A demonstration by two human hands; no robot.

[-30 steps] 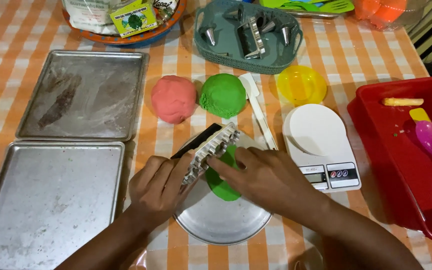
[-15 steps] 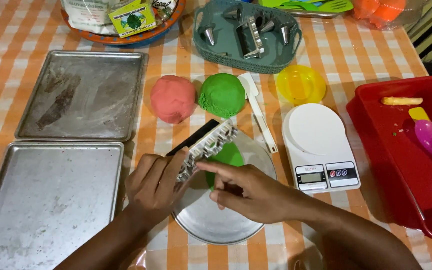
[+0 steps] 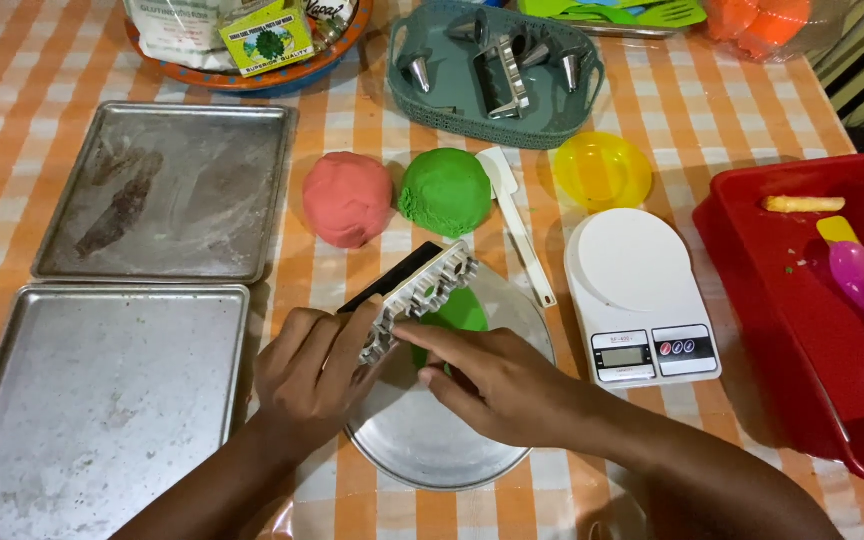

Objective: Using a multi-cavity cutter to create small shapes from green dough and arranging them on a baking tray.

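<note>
Both hands are working over the round metal plate. Left hand is gripping the long metal mold, which is slanting up and away to the right. Right hand is pinching the green dough just beside it.

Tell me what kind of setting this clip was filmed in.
Most likely a home kitchen or dining table set up for baking: two metal baking trays, a white kitchen scale, and balls of pink dough and green dough on a checked tablecloth.
</note>
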